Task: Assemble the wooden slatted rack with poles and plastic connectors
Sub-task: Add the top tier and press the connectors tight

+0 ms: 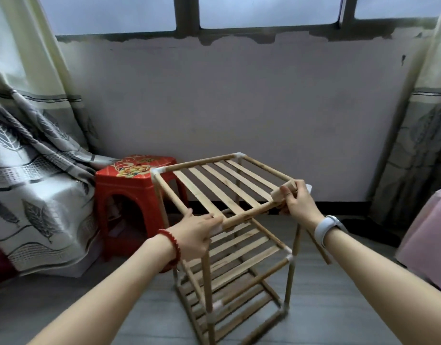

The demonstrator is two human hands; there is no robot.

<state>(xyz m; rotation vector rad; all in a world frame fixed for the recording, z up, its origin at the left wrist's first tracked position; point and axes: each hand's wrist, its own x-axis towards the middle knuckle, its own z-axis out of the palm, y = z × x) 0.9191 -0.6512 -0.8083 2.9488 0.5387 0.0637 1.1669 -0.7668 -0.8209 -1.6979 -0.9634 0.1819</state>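
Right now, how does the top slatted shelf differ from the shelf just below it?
The top slatted shelf is held at its near corners by the left hand and right hand; the middle shelf is untouched. The top one tilts and sits skewed; the middle one lies level in the frame. Both are pale wooden slats between poles.
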